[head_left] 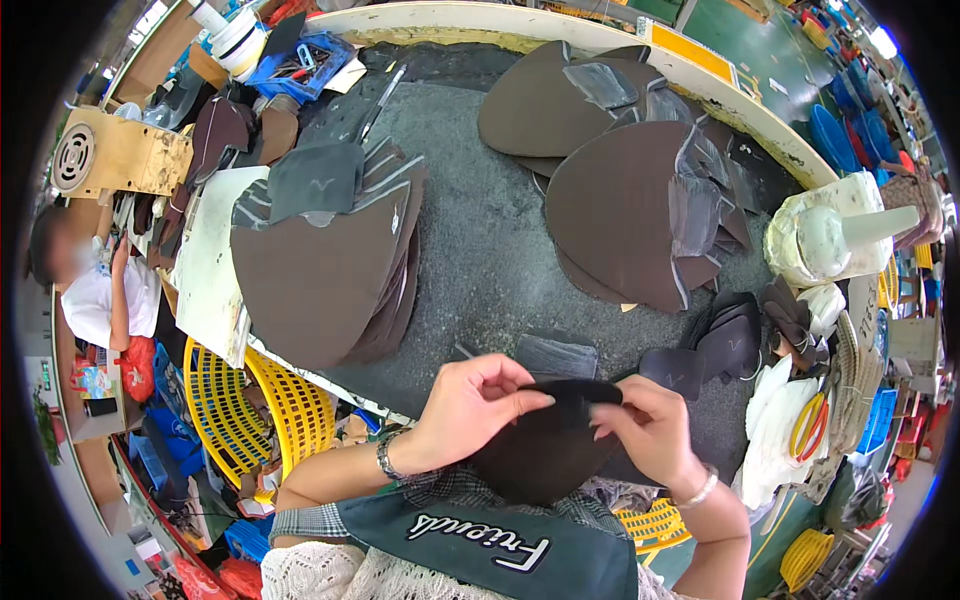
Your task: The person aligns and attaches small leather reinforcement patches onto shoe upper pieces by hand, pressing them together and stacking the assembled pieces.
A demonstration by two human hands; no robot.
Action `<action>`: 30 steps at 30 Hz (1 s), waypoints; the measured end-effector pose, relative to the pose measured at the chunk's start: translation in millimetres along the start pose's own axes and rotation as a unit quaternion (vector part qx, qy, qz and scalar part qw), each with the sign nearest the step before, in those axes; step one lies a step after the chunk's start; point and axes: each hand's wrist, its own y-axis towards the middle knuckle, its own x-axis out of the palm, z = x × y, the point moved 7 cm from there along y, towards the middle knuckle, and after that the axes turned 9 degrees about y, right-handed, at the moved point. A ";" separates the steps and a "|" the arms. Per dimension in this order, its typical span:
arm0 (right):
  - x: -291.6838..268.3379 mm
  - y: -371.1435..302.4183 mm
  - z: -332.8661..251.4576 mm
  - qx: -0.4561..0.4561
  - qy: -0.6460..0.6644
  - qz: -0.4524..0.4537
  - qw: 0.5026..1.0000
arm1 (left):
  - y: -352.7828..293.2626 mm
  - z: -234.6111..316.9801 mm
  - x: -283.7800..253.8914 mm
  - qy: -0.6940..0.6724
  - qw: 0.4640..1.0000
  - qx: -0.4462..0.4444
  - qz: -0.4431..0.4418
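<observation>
Close to my body, a dark brown fabric piece (545, 450) is held up between my two hands. My left hand (468, 405) pinches its upper left edge between thumb and fingertips. At the upper right corner, my right hand (652, 425) grips the same piece, its fingers slightly blurred. Just beyond them a small grey strip-like piece (556, 355) lies on the dark work table (470, 270). Right of it rest several small dark cut pieces (705, 350). A stack of large brown panels (315, 270) with a grey patch on top lies to the left.
More brown panels (620, 210) are piled at the right and far right. A white-coated pot with a pale handle (825, 240) stands at the right edge, above orange-handled scissors (809, 428). Yellow baskets (290, 410) sit lower left. A co-worker (105, 290) is at far left.
</observation>
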 end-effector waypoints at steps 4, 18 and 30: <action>-3.3 25.0 -2.5 -0.023 -0.004 0.084 0.996 | 23.3 1.1 -12.6 0.039 0.995 0.046 0.077; 12.0 26.9 -7.1 -0.178 -0.195 0.103 0.959 | 30.3 -2.7 -11.0 0.131 0.978 0.119 0.110; 28.0 17.1 -39.4 -0.251 -0.497 0.040 0.829 | 17.7 41.0 19.1 0.521 0.764 0.355 0.139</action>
